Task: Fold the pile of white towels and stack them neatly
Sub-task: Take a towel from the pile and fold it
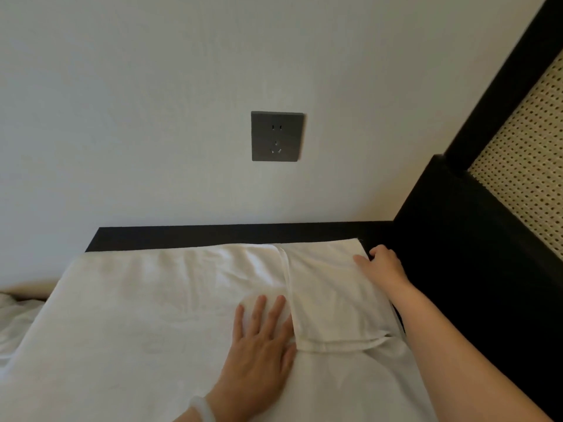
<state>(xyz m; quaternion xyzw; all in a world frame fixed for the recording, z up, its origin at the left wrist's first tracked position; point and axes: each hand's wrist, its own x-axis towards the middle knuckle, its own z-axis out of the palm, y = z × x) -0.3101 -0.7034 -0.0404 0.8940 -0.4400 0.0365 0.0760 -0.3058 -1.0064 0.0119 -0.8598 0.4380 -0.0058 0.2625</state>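
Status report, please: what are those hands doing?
Left hand flat, pressing white towel. Right hand grips folded flap's far corner. Black frame close at right.

The right hand (382, 264) is gripping the towel (152, 315) at its far edge; the left hand (262, 342) is lying on it, nearer, left of the grip

white towel (332, 287), grey socket (276, 136), black frame (457, 239)

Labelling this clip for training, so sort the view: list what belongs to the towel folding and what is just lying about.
Job: white towel, its right part folded over; left hand pressing flat on it; right hand gripping its far right corner.
Just there: grey wall socket; black ledge; rattan panel; white bracelet; rumpled white cloth at left, role unclear.
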